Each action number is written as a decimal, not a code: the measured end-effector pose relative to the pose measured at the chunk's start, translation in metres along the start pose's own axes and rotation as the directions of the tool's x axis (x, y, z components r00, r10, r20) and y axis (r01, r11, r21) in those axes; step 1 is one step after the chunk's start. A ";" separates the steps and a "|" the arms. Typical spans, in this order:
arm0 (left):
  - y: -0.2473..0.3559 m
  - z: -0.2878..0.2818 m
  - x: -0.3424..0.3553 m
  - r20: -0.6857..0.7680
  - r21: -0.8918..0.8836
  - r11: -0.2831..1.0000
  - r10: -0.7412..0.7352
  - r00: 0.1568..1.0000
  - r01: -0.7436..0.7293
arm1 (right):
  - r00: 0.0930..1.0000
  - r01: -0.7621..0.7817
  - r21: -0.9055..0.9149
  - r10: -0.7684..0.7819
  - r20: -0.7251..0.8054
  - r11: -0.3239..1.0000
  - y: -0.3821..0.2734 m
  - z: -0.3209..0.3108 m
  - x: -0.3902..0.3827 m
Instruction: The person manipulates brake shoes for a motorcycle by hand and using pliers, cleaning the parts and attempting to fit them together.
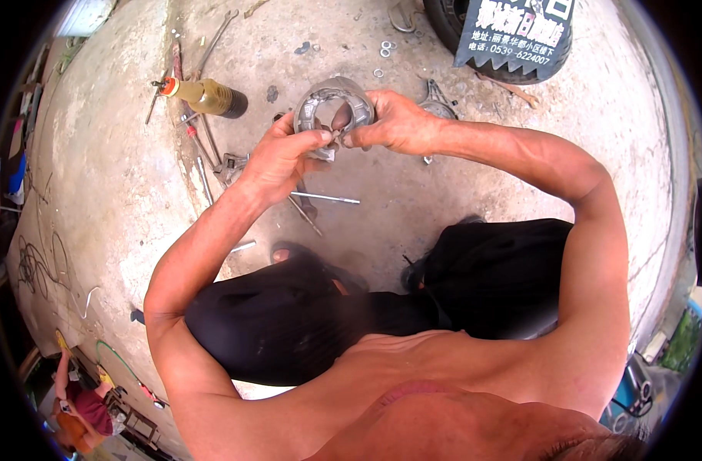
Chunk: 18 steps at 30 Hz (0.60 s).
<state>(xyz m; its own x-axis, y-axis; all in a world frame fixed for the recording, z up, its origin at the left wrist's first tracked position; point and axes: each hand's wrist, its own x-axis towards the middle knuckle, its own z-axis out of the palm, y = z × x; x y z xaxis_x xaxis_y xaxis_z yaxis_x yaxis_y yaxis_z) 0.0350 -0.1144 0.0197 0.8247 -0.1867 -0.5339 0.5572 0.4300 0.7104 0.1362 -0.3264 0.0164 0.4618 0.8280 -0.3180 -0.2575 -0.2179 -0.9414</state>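
Note:
Between both hands is a ring-shaped grey metal part (336,91) that looks like a pair of curved brake shoes, held up above the concrete floor. My left hand (285,157) grips its left side, thumb pressed toward the lower opening. Closed round the right side is my right hand (397,123), its thumb close to the left thumb. Small metal pieces show between the two thumbs, too small to make out. Below my left hand, a thin metal rod (324,197) and a dark-handled tool (306,215) lie on the floor.
Left of the hands lies a bottle of dark liquid (212,98) with a red cap, among wrenches and rods (205,173). A tyre (443,23) with a dark printed sign (512,38) is at the far right. Several washers (385,50) lie beyond the hands. Another person (86,411) is at lower left.

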 end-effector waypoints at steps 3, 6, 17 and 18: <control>0.000 0.002 0.001 -0.037 0.071 0.997 0.031 0.999 -0.029 | 0.999 -0.033 0.005 0.033 -0.006 0.999 0.000 -0.001 -0.001; -0.002 0.000 0.005 -0.081 0.179 0.980 0.098 0.992 -0.082 | 0.999 -0.049 -0.006 0.049 -0.021 0.999 0.000 0.001 0.000; 0.004 0.007 0.013 -0.141 0.286 0.941 0.229 0.963 -0.182 | 0.997 0.024 -0.196 -0.037 -0.062 0.980 0.003 0.005 0.004; 0.004 0.006 0.014 -0.136 0.320 0.929 0.238 0.962 -0.185 | 0.991 0.078 -0.255 -0.104 -0.089 0.964 0.004 0.006 0.005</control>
<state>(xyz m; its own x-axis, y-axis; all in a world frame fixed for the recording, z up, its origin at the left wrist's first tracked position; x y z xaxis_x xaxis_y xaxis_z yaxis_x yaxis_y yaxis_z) 0.0496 -0.1211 0.0180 0.9125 0.0430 -0.4068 0.3965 0.1515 0.9055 0.1322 -0.3205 0.0117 0.5600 0.7967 -0.2271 0.0039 -0.2767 -0.9609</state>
